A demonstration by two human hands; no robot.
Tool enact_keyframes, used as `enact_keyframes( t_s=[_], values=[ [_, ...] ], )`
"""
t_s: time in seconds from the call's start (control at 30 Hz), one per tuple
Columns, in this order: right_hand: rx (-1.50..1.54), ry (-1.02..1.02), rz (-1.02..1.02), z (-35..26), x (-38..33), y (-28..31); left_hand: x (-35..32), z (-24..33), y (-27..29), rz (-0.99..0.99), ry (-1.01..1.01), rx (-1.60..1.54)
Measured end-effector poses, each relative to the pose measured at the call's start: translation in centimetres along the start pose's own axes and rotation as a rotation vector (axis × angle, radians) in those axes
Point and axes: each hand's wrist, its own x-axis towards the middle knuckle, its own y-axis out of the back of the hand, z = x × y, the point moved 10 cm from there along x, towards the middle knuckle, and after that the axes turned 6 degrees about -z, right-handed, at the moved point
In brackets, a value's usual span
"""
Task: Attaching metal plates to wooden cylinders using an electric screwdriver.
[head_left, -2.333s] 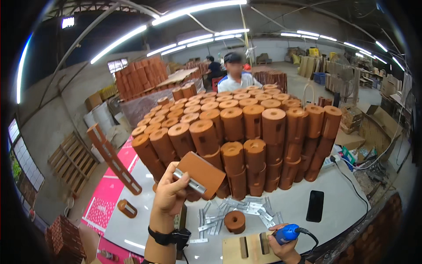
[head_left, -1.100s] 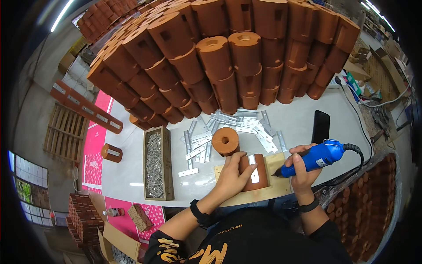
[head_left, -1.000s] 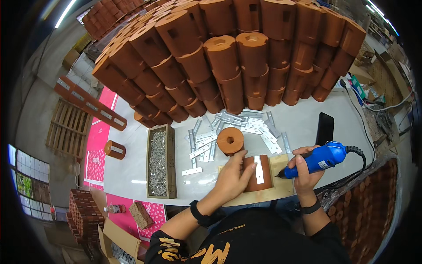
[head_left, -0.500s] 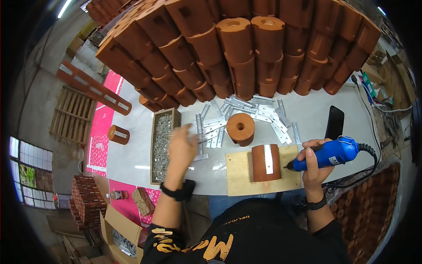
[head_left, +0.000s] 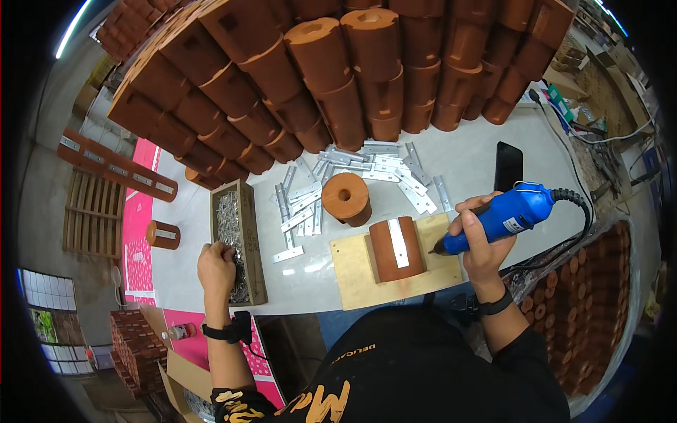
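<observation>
My right hand [head_left: 485,238] is wrapped round a blue electric screwdriver [head_left: 502,218], whose black tip points left at a reddish-brown wooden cylinder [head_left: 381,251]. A flat metal strip [head_left: 400,243] with holes lies along the top of that cylinder, which rests on its side on a pale plywood board [head_left: 345,271]. My left hand [head_left: 216,268] reaches into the near part of a long wooden box [head_left: 254,247] of small metal screws [head_left: 228,215]. Its fingers are pinched together over the screws, and whatever lies between them is too small to make out.
Another cylinder [head_left: 345,197] stands upright behind the board, beside scattered metal strips [head_left: 303,204]. Stacked cylinders [head_left: 331,92] wall off the table's far side. A black phone [head_left: 509,166] and the screwdriver's cord [head_left: 580,211] lie at right. A small cylinder with a strip [head_left: 163,235] sits at left.
My left hand has moved left and down to the box's near part, its fingers now pinched among the screws. The whole view has shifted. The screwdriver stays in my right hand.
</observation>
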Motion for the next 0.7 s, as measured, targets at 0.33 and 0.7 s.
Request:
enact_keyframes(
  t_s=[0.33, 0.7],
  values=[
    [0.059, -0.074, 0.054, -0.6, 0.0, 1.0, -2.8, -1.8, 1.9, 0.126, 0.079, 0.05],
    [0.372, 0.012, 0.006, -5.7, 1.2, -2.6, -7.6, 21.9, -2.4, -0.85, -0.079, -1.501]
  ],
)
